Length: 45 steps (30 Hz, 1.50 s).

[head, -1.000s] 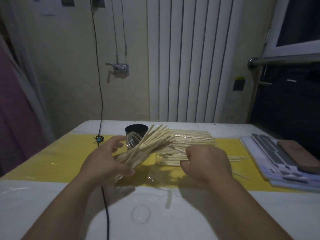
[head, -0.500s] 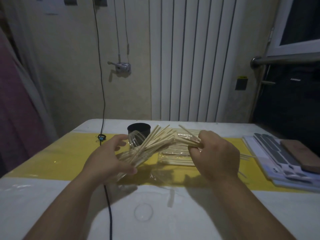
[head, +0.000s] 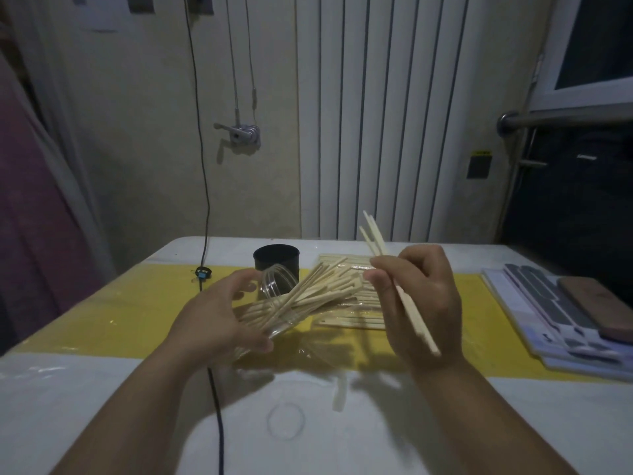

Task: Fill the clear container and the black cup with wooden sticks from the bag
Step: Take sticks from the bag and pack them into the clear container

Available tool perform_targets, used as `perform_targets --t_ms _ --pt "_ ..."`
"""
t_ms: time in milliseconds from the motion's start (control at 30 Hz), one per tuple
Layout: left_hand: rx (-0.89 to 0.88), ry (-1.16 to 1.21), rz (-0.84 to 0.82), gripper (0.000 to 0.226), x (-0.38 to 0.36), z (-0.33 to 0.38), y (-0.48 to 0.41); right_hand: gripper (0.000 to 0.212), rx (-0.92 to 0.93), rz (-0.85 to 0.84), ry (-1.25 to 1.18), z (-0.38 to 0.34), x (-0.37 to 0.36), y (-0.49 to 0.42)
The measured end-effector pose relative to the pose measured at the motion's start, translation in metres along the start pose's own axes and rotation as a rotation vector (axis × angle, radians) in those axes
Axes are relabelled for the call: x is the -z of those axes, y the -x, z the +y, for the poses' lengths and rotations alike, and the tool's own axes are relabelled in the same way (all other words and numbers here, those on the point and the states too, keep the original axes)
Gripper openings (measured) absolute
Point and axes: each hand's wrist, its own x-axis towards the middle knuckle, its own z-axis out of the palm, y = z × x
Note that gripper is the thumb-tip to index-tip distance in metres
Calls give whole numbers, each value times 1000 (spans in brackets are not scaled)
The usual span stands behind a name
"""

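My left hand (head: 219, 317) grips the clear container (head: 277, 286), tilted with its mouth toward the right and several wooden sticks (head: 318, 289) poking out of it. My right hand (head: 418, 296) holds a few more sticks (head: 376, 241) lifted above the table, their tips pointing up and away. Behind the container stands the black cup (head: 276, 260), upright, with no sticks showing above its rim. The clear bag (head: 349, 313) with more sticks lies flat on the yellow strip, between and behind my hands.
A black cable (head: 215, 406) runs down the table past my left wrist. A clear round lid (head: 286, 421) lies on the white cloth near me. Grey and white cards with a brown block (head: 596, 303) sit at the right edge.
My right hand picked a few sticks from the bag and raised them, turning them upright. My left hand kept the tilted container nearly still.
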Motion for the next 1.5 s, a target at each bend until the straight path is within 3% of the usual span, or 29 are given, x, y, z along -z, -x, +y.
perform_targets --t_ms 100,267,533,633,767,800,867,967,1100,1233,1367,1433,1500 --pt "-4 -20 -8 104 0 -1 -1 24 -120 35 -162 -9 0 -1" --pt "-16 -35 -16 101 0 0 0 29 -561 19 -398 -22 -1 -3" --pt "-59 -96 -46 104 1 1 1 28 -777 -77 -386 -11 -8 -4" --pt "-99 -112 -62 98 2 2 3 37 -828 -122 -400 -7 -9 -4" --pt "-132 -135 -75 94 3 4 4 31 -882 -527 -463 -6 -7 -2" --pt "-133 -141 -74 95 3 3 4 27 -942 -540 -563 -8 -7 -2" --pt "-125 -146 -74 101 3 1 3 21 -1015 -393 -701 -9 -9 -3" --pt "-123 -140 -77 102 3 0 2 27 -1035 -250 -650 -8 -11 -5" --pt "-126 -144 -77 94 2 1 2 11 -943 -412 -555 -14 -12 -2" --pt "-108 -144 -64 104 2 -1 2 25 -988 -323 -585 -10 -11 -1" --pt "-91 -138 -54 106 1 -2 1 35 -951 -544 -643 -8 -11 3" --pt "-85 -119 -45 104 1 -2 1 45 -935 -540 -705 -3 -13 5" --pt "-66 -89 -30 103 1 -3 0 44 -948 -422 -723 3 -15 6"
